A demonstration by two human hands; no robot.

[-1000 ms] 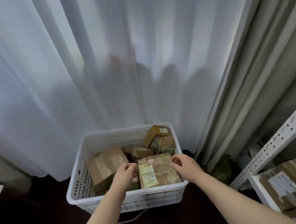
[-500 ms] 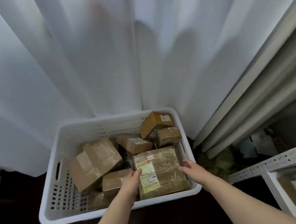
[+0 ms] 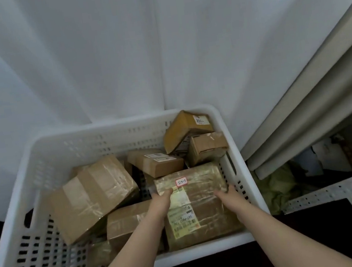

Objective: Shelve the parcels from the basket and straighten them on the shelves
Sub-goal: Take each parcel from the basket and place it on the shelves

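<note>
We are now much nearer the basket than a second ago, bent low over it, so it fills the lower view. The shelf has slid off to the right edge. Our hands have moved from the near end of the taped parcel further along its sides. The left hand now has its fingers bent over the parcel's left edge by the label. The right hand has its fingers curled against the right edge. Both are clamped on the parcel, one on each side.

The parcel has not risen. It lies flat in the basket's near right corner, touching the right wall. We judge the grip is just set, so the lift to the shelf comes next and no shelving is done for this parcel.

By count there is one basket, one shelf and two hands. We count six parcels plainly:
- the taped parcel
- a big box tilted at the left
- a flat box under our left forearm
- a small box in the middle
- a tipped box at the far right corner
- a squat box beneath the tipped one

More may lie under them, but we cannot tell.
</note>
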